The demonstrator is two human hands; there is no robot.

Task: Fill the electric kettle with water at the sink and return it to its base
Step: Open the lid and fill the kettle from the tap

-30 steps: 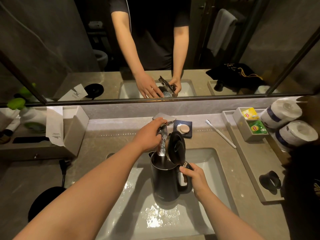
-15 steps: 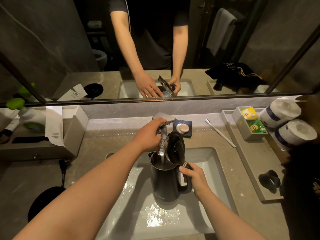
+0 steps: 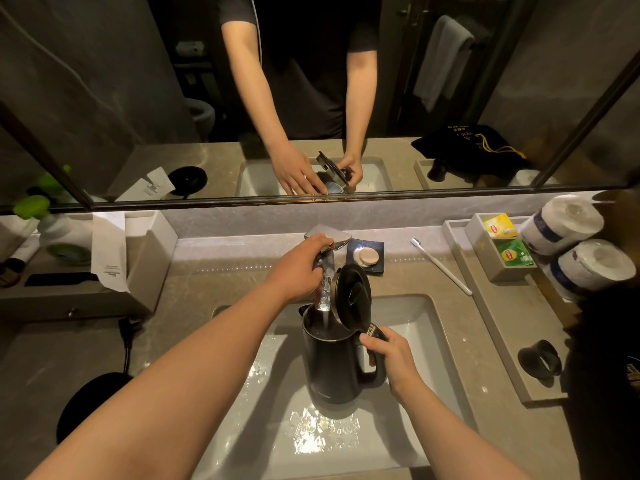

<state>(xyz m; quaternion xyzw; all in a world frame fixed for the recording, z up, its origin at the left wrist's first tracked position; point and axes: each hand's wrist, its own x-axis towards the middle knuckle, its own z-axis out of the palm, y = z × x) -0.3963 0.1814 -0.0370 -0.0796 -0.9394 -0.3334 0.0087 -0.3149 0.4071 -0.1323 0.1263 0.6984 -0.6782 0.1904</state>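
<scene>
- Black electric kettle [image 3: 334, 365] stands upright inside the white sink [image 3: 426, 327], lid [image 3: 351, 296] hinged open and tilted up toward the handle side.
- My right hand [image 3: 389, 355]: fingers [image 3: 372, 342] closed around the top of the kettle handle, thumb near the lid hinge.
- My left hand [image 3: 299, 268]: fingers curled shut on the chrome faucet [image 3: 327, 237], at the spout below its flat lever.
- Water [image 3: 325, 315] runs in a narrow stream from the spout straight into the open kettle mouth. Fill level: cannot tell, interior is dark.
- Sink floor is wet, with puddled droplets in front of the kettle.
- Kettle base [image 3: 88, 400]: black round disc on the table at far left, well apart from the sink, cord [image 3: 126, 344] running up behind it.
- Behind the faucet: dark soap dish [image 3: 375, 258] with a round pale soap [image 3: 367, 256].
- White toothbrush [image 3: 440, 265] lies on the table right of the dish.
- Right tray [image 3: 498, 344] holds a box of tea bags [image 3: 505, 244]; two paper rolls [image 3: 575, 244] sit just beside it.
- Mirror [image 3: 104, 98] above shows both my hands at the kettle.
</scene>
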